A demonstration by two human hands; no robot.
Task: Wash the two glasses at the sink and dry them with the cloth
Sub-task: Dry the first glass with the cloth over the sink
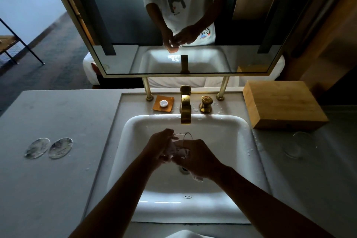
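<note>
Over the white sink (135,160) both my hands meet around a clear glass (184,137), which lies tilted with its mouth toward the tap. My right hand (197,158) grips the glass body from the right. My left hand (159,146) pinches a wadded white cloth (174,149) against the glass at its left side. A white scrap of cloth (199,178) hangs below my right hand. The second clear glass (296,146) stands upright on the grey counter to the right of the sink, faint and hard to see.
A brass tap (185,105) with no visible water and its handle (206,104) stand behind the basin. An orange soap dish (163,103) sits left of the tap. A wooden box (284,104) is at back right. Two round coasters (49,148) lie on the left counter. A mirror (183,25) rises behind.
</note>
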